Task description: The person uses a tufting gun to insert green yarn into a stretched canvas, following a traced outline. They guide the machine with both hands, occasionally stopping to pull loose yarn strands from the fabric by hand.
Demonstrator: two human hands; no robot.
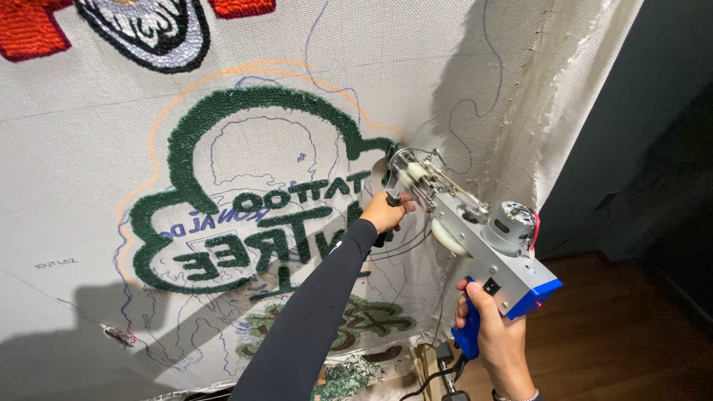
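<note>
Stretched backing cloth (89,148) fills the view; left hand (385,212) clamps the front grip, right hand (496,336) the blue handle of the tufting gun (475,238); needle seemingly touching, uneven pressure could tear cloth

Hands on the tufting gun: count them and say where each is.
2. The left hand holds the front grip by the cloth; the right hand holds the blue rear grip of the tufting gun.

a long, close-fitting black sleeve covers the left arm (312,319) to the wrist; both hands are bare.
</note>
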